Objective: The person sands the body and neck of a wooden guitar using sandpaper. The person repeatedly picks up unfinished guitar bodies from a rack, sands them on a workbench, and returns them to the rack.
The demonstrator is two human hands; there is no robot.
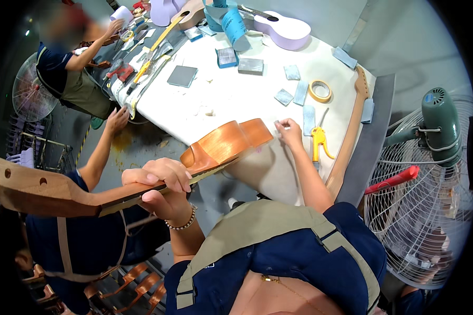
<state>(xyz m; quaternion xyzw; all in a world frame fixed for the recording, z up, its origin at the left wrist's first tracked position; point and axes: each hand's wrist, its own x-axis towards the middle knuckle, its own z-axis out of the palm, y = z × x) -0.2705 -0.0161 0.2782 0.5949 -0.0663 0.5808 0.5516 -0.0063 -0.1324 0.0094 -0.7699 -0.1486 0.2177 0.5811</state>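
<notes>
In the head view, a curved, grainy brown wooden guitar [220, 146] slanted at the smooth white tabletop's [181, 107] near edge; the left grip [165, 172] wrapped its slim neck [113, 197]; the right grip [290, 132] curled nearby, its contents unclear.

"Where's the left hand [160, 176]?"
"Wrapped around the neck [118, 195] of a small wooden guitar [218, 146]."
"And the right hand [290, 133]?"
"By the body's far end, over the white tabletop [236, 100], fingers bent; I can't tell what they pinch."
"What's near it?"
"A yellow air gun [319, 137], a tape roll [312, 95] and a blue-grey pad [300, 93]."
</notes>
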